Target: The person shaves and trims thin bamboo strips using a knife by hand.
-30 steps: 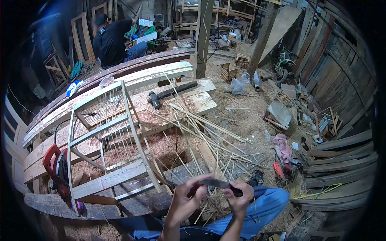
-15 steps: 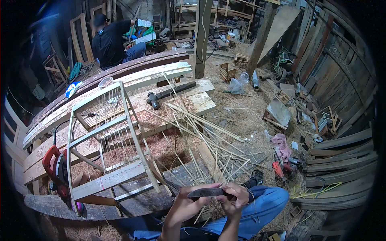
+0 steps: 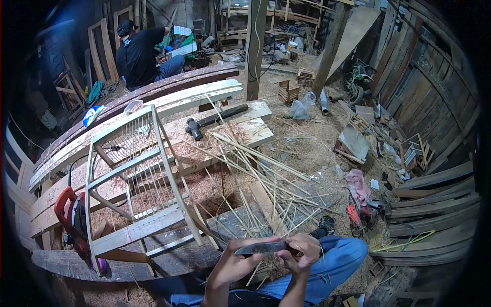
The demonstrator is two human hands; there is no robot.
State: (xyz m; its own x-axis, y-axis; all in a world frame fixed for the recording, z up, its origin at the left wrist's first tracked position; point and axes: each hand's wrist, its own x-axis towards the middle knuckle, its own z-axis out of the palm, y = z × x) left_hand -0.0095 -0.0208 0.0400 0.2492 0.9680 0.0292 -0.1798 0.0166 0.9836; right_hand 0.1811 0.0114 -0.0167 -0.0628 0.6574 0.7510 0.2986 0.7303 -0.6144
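My right hand (image 3: 302, 250) is closed round the handle of a knife, held low in front of my lap. Its dark, broad blade (image 3: 261, 248) lies nearly level, tip to the left. Behind and below the blade is my left hand (image 3: 238, 263), fingers curled, with its forefinger along the upper side and thumb underneath. Whatever those fingers grip is hidden by the blade. Thin wooden strips (image 3: 255, 184) lie scattered beyond my hands, and a wooden frame strung with slender rods (image 3: 135, 179) stands on the left.
A hammer (image 3: 194, 128) rests on shaving-covered planks (image 3: 250, 110). A red power tool (image 3: 71, 215) stands left of the frame. Near the right are a pink cloth (image 3: 357, 181) and stacked boards (image 3: 434, 220). Another person (image 3: 138, 56) sits at the back left beyond the beams.
The blade has turned slightly and catches more light, with both hands in nearly the same place. The person at the back has shifted their head a little.
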